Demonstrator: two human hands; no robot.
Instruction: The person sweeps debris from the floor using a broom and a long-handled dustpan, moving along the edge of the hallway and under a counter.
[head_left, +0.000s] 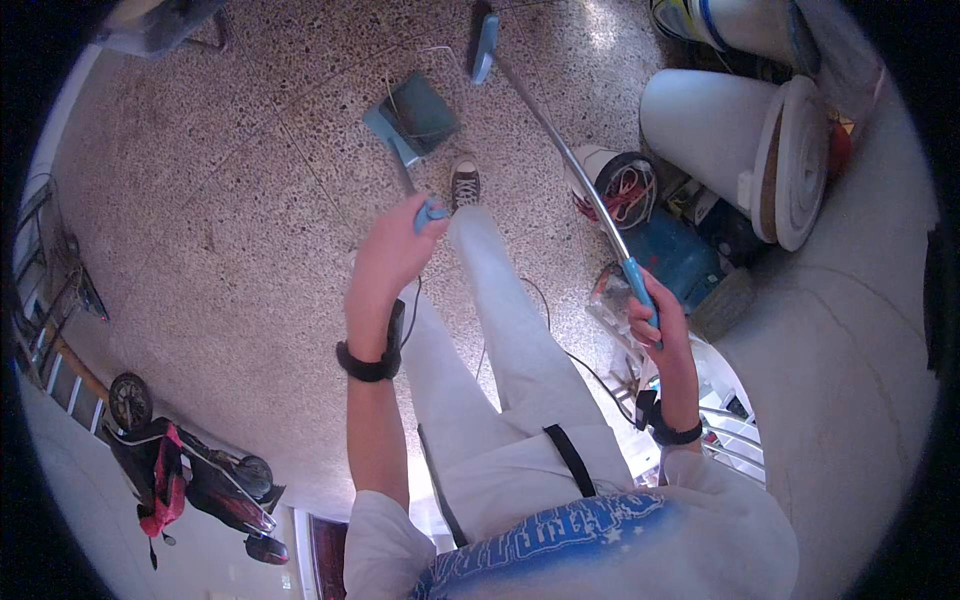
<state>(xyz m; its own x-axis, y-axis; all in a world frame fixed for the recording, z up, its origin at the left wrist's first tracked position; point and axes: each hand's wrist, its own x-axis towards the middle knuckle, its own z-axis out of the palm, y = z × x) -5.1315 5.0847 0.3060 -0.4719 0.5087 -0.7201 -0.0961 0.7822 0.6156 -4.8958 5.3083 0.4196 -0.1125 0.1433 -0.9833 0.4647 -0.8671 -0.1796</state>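
Observation:
My left hand (397, 240) grips the blue handle end of a long-handled dustpan (415, 116). The teal pan rests on the speckled terrazzo floor (247, 195) ahead of my shoe, its handle rising towards me. A thin pale strand or wire lies looped across the pan. In my right hand (661, 315) is the blue grip of a broom (592, 187) with a metal stick. The stick slants away to the blue broom head (486, 49), which is near the floor beyond the pan; whether it touches cannot be told. Bristles show only as a dark strip.
On the right stand a lidded white bin (709, 135), a white bucket (600, 169) holding cords, and a blue container (671, 247). A red-and-black scooter (169, 480) is at the lower left, near a metal ladder (56, 367). Dark cables (600, 375) run by my legs.

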